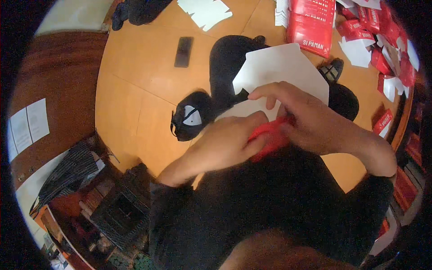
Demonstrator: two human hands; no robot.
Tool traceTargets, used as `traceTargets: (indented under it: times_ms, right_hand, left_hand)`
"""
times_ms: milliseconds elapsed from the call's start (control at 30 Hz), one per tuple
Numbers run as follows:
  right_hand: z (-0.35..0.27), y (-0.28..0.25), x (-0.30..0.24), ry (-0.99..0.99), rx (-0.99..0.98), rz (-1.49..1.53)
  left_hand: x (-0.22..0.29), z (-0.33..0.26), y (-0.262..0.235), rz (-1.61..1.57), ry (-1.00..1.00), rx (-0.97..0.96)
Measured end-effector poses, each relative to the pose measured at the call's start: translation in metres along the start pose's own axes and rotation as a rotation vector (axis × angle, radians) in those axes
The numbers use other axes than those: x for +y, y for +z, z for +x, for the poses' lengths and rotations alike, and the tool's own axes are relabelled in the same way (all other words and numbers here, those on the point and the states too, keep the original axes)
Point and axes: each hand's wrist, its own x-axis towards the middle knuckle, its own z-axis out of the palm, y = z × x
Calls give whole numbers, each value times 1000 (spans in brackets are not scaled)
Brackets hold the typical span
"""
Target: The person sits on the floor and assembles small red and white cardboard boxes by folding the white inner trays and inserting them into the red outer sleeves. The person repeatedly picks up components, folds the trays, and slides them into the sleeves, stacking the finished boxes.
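On the far left, pale papers (29, 128) hung on a brown panel (58, 90). Farther right, a dark phone (184, 51) lay on the orange floor (139, 85). My left hand (229, 139) grasped a red piece (272, 140), held above my lap between both hands; a white sheet (281, 69) lay just beyond. My right hand (310, 119) curled at the piece's right end, index finger stretched leftward; blurred, so I couldn't tell whether it gripped. Beyond stood red packets (310, 29), then a loose red-and-white heap (382, 40).
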Motion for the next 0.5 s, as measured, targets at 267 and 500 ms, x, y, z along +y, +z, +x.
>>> traceTargets:
  times_ms: [267,500]
  right_hand:
    - [-11,-4,2,57,99,1]
    - [-11,6,-3,-2,113,-7]
  left_hand:
    - [-2,1,14,-341,-57,424]
    - [-3,12,15,-105,334,383]
